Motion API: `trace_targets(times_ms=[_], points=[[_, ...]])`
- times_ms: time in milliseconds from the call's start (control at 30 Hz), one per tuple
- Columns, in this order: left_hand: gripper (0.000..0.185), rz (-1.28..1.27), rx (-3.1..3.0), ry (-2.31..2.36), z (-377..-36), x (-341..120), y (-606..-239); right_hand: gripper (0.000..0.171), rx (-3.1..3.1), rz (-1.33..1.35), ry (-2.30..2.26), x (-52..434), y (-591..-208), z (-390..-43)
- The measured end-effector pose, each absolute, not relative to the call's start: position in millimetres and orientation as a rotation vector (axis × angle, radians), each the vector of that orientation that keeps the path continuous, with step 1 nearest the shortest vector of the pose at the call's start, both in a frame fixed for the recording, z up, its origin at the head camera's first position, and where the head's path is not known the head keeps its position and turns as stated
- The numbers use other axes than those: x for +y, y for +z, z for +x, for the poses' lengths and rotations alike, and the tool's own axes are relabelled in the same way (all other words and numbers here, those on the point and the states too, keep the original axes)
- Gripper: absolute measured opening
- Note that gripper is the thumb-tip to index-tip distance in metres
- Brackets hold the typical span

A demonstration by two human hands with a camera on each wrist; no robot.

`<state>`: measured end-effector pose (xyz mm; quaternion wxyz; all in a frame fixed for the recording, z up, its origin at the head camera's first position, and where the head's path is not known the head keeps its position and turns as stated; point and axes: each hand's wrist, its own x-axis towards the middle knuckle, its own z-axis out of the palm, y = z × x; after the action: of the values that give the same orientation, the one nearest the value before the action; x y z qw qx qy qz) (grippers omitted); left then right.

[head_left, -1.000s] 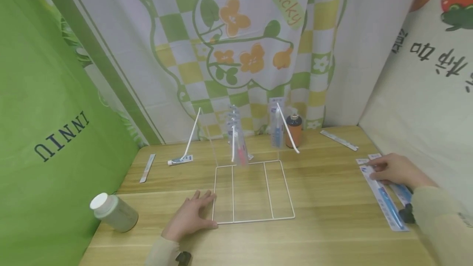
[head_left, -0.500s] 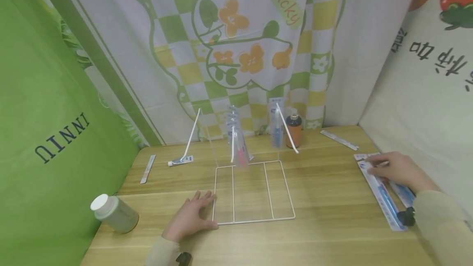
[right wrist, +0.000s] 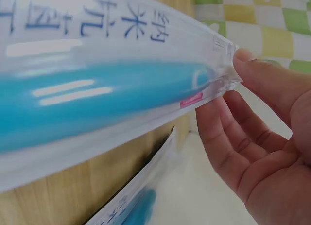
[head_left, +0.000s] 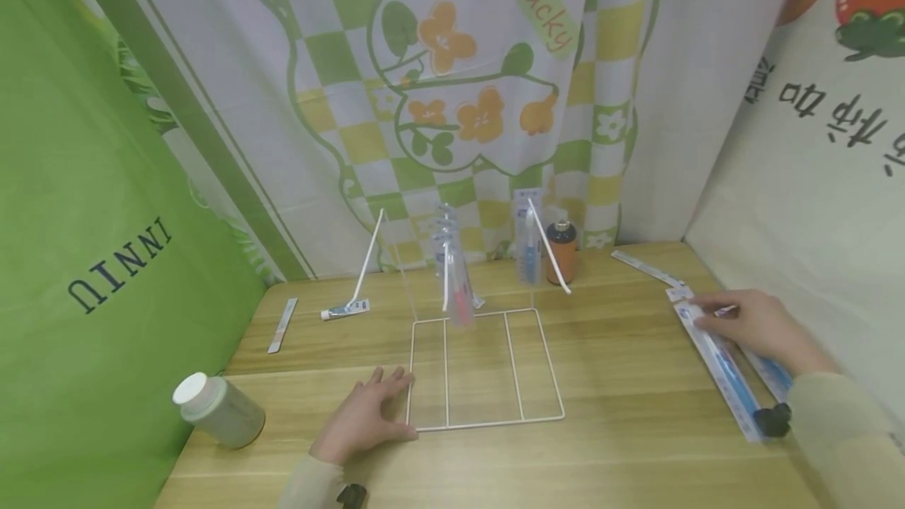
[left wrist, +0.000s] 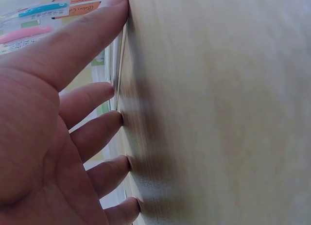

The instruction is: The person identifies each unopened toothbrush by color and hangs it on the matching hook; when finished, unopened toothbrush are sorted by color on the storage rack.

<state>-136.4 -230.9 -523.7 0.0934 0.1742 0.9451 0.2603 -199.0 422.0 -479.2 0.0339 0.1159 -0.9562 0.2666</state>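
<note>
My right hand (head_left: 760, 330) pinches a blue toothbrush in its clear blister pack (head_left: 723, 371) near the far end, at the table's right side. Seen by the right wrist camera, thumb and fingers (right wrist: 218, 137) meet at the end of the pack (right wrist: 112, 94). A second packaged toothbrush (right wrist: 138, 205) lies on the table beneath it. My left hand (head_left: 364, 415) rests with fingers spread at the left edge of a white wire rack (head_left: 484, 422). From the left wrist, its fingertips (left wrist: 119, 120) touch down along the tabletop (left wrist: 218, 113). Packaged toothbrushes (head_left: 461, 289) hang from the rack's middle arm.
Another toothbrush pack (head_left: 529, 250) hangs on the rack's right arm. An orange bottle (head_left: 562, 254) with a dark top stands behind. A toothpaste tube (head_left: 346, 309), a thin packet (head_left: 283, 325) and a white-capped bottle (head_left: 222, 412) are on the left. A narrow packet (head_left: 646, 268) lies back right.
My right hand has shifted slightly left, and the far end of the pinched toothbrush pack has moved left with it. The left hand stays at the rack.
</note>
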Motion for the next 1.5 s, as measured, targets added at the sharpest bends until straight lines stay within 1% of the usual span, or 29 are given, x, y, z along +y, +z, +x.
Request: trace_targets(times_ms=[300,567,667,833,967,1033,1233,1400,1500], points=[[0.096,0.514,2.8,0.773,-136,-231,-524,0.042,-2.787,0.362,0.838,390,-455,-186],[0.096,0.523,2.802,0.776,-137,-231,-526,0.043,-2.584,0.335,0.969,345,-418,-160],[0.096,0.532,2.803,0.774,-138,-231,-526,0.045,-2.44,0.393,1.026,322,-401,-148],[0.097,0.524,2.801,0.776,-138,-230,-525,0.056,-2.223,0.542,1.104,283,-374,-125],[0.097,0.512,2.802,0.78,-138,-231,-523,0.062,-2.11,0.662,1.156,258,-359,-109],[0.097,0.509,2.808,0.776,-138,-232,-523,0.06,-2.042,0.731,1.19,247,-354,-103],[0.098,0.508,2.806,0.767,-139,-233,-525,0.045,-1.873,0.919,1.301,219,-349,-91],[0.097,0.51,2.801,0.772,-139,-233,-527,0.038,-1.862,0.899,1.319,206,-353,-89],[0.097,0.515,2.801,0.778,-139,-233,-528,0.038,-1.884,0.846,1.292,204,-358,-90]])
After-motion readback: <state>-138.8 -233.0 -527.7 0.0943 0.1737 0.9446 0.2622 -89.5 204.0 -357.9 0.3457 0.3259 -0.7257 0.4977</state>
